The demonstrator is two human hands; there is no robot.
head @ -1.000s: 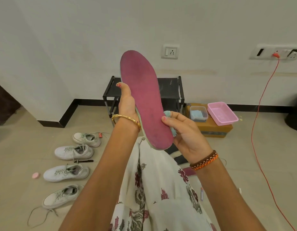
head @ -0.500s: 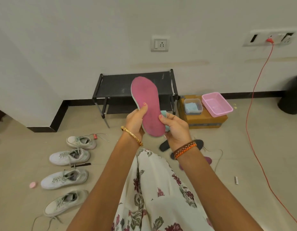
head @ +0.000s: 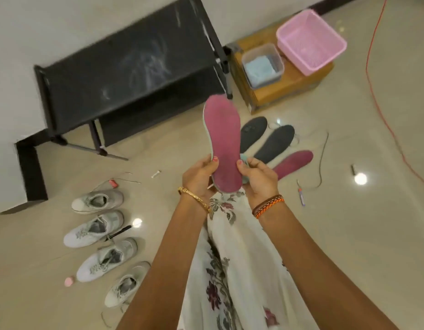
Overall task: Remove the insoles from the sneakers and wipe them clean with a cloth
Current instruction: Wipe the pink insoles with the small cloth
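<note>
A pink insole point(head: 224, 139) stands nearly upright in front of me, heel end down. My left hand point(head: 199, 177) grips its lower left edge, thumb on the pink face. My right hand point(head: 258, 178) holds the lower right edge and also clutches a light blue cloth point(head: 244, 160) that peeks out behind the insole. On the floor beyond lie two dark insoles point(head: 252, 132) point(head: 275, 142) and another pink insole point(head: 293, 164). Several white sneakers point(head: 98, 201) point(head: 93, 231) point(head: 106, 258) stand in a row at my left.
A black shoe rack point(head: 125, 67) stands against the wall. To its right a brown box point(head: 284, 89) carries a clear tub point(head: 262, 64) of blue cloths and a pink basket point(head: 311, 41). An orange cable point(head: 382, 110) runs along the floor at right. Small items lie scattered.
Both hands have lowered the pink insole from wall height down toward the floor. My view has tipped downward, so the insoles on the floor now show.
</note>
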